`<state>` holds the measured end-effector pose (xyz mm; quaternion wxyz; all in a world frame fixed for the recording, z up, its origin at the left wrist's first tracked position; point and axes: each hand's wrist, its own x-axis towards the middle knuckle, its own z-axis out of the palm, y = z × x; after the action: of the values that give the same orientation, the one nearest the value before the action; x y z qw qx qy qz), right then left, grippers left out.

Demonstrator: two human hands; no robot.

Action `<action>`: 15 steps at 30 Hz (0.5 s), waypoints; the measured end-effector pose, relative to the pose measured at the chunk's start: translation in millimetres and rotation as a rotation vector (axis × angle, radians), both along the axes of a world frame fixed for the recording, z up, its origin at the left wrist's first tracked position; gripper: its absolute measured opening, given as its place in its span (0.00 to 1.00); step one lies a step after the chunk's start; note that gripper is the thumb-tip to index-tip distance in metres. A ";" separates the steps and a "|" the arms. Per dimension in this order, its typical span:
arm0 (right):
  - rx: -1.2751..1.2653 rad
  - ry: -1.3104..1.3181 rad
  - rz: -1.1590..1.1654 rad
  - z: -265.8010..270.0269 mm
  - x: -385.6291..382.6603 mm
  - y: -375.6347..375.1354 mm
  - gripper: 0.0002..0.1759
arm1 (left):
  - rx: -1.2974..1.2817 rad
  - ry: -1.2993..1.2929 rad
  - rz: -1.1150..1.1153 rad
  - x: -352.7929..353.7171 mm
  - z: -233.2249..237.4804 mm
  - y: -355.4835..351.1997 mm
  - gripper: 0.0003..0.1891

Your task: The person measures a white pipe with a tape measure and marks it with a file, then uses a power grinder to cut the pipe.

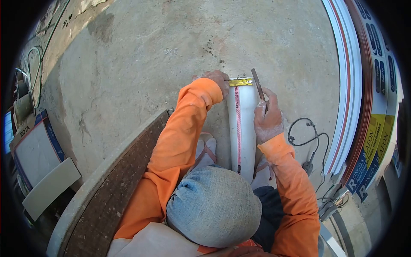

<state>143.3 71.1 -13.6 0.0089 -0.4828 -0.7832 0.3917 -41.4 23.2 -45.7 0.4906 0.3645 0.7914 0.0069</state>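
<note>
A white plastic pipe [247, 124] with a line of red print runs lengthwise between my feet, its far end under my hands. My left hand [217, 80] is closed at the upper left of that end, around a tape measure whose body is hidden by the fingers. Its yellow tape [240, 82] stretches rightward across the pipe end, the metal hook at the right side. Beside the hook, my right hand [269, 115] pinches a thin dark metal strip [257, 83], tilted with its tip pointing away from me.
Concrete floor [141, 60] surrounds the pipe. A black cable [317, 137] coils on the right, near long white panels [342, 85] and printed boards [376, 141]. To the left stand a curved-edged brown panel [111, 188] and a framed board [38, 150]. A grey-capped head [214, 205] fills the lower middle.
</note>
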 end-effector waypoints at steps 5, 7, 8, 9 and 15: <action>0.040 0.015 -0.057 -6.6 6.5 2.2 0.20 | 0.007 0.008 -0.001 0.5 -5.5 -0.6 0.16; 0.037 0.003 0.001 -2.9 5.2 2.9 0.18 | 0.027 0.008 0.006 0.8 -9.7 -1.9 0.16; 0.044 0.000 -0.005 -3.2 5.3 2.5 0.18 | 0.043 0.007 0.015 1.2 -11.8 -2.7 0.16; 0.049 -0.002 -0.004 -5.2 5.8 1.4 0.18 | 0.050 0.003 0.009 1.3 -13.1 -3.4 0.16; 0.080 0.000 0.008 -13.6 10.7 2.0 0.17 | 0.101 0.005 0.046 3.3 -20.4 -7.3 0.15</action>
<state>154.0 73.1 -27.2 0.0268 -0.4789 -0.8000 0.3604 -38.1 15.9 -66.1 0.4691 0.3704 0.7996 0.0572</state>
